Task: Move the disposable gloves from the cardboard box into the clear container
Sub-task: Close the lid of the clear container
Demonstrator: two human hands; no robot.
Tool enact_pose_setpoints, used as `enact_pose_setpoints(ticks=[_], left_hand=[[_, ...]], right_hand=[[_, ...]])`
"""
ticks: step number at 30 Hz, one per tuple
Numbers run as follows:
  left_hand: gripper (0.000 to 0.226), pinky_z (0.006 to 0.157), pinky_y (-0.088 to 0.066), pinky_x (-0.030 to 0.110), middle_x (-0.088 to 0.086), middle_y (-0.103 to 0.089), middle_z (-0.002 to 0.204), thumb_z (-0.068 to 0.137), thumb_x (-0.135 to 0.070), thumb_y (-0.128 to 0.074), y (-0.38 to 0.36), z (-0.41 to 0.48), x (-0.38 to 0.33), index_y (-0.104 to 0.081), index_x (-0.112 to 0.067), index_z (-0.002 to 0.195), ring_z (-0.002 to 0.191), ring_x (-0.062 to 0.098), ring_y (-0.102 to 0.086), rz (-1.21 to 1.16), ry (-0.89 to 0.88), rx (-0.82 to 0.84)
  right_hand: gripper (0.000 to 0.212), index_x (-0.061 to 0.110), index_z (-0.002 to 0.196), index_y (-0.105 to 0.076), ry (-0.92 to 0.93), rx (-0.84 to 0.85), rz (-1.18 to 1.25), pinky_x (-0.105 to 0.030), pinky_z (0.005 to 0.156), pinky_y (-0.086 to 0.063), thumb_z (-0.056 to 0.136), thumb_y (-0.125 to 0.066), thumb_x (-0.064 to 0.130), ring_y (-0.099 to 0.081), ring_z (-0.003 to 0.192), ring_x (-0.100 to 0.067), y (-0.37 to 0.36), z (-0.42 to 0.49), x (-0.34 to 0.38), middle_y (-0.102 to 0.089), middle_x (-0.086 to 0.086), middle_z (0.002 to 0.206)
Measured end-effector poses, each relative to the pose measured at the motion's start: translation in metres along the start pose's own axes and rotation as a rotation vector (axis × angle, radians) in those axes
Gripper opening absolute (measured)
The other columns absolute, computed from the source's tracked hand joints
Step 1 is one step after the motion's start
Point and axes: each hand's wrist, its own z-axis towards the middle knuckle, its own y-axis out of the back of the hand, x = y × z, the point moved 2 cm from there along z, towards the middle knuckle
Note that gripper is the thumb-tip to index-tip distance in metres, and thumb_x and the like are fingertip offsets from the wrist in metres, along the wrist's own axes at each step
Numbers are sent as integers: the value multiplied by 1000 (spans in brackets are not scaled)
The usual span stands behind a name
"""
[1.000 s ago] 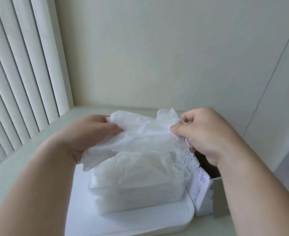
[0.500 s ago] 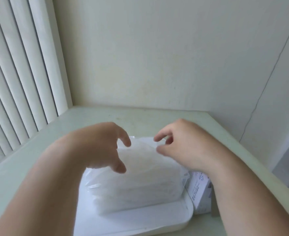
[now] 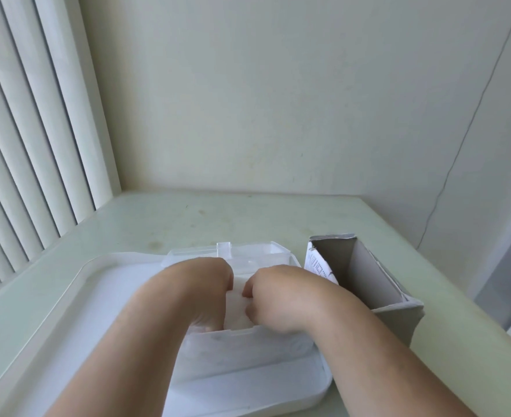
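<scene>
The clear container (image 3: 248,347) stands on a white tray, its hinged lid (image 3: 236,251) open at the back. White disposable gloves (image 3: 236,308) fill it. My left hand (image 3: 200,284) and my right hand (image 3: 275,293) are both down inside the container, knuckles up, fingers curled and pressing on the gloves. The fingertips are hidden among the gloves. The cardboard box (image 3: 368,284) stands open just right of the container; its grey inside shows no gloves.
The white tray (image 3: 103,311) lies on a pale green table (image 3: 188,218) set in a corner. Vertical blinds (image 3: 31,130) hang on the left. The wall is close behind, and the table's right edge runs just past the box.
A second ago both hands held a bunch of gloves above the container. They let it down, and now both hands are pushed down into the container on the gloves. The view has tilted lower.
</scene>
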Motion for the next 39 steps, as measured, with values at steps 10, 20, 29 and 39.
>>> enact_pose_setpoints(ticks=[10, 20, 29, 39], left_hand=[[62, 61, -58, 25, -5, -64, 100, 70, -26, -86, 8, -6, 18, -58, -36, 124, 67, 17, -68, -257, -31, 102], [35, 78, -58, 46, 22, -70, 96, 97, -40, -57, 32, -5, 86, -62, -6, 90, 87, 36, -66, -850, 245, -627], [59, 73, -52, 37, 17, -62, 109, 97, -62, -34, 0, 22, 79, -57, -12, 115, 87, 29, -58, -1093, 289, -309], [70, 95, -44, 45, 11, -75, 85, 101, -62, -18, 39, -6, 78, -69, -16, 94, 87, 22, -69, -1412, 177, -791]], right_hand=[[33, 42, 129, -63, 108, 25, 154, -28, 94, -50, 101, -47, 33, -60, 116, -12, 25, -40, -4, -64, 15, 129], [33, 41, 131, -62, 314, -107, 246, -23, 102, -40, 104, -44, 34, -49, 130, -3, 33, -48, 12, -50, 21, 144], [43, 31, 70, -49, 399, 94, 126, -34, 71, -41, 103, -35, 55, -50, 76, -15, 2, -26, 31, -54, 8, 77], [23, 25, 103, -75, 399, -364, 540, -36, 82, -59, 95, -60, 42, -73, 88, -12, 63, -76, -11, -77, 8, 98]])
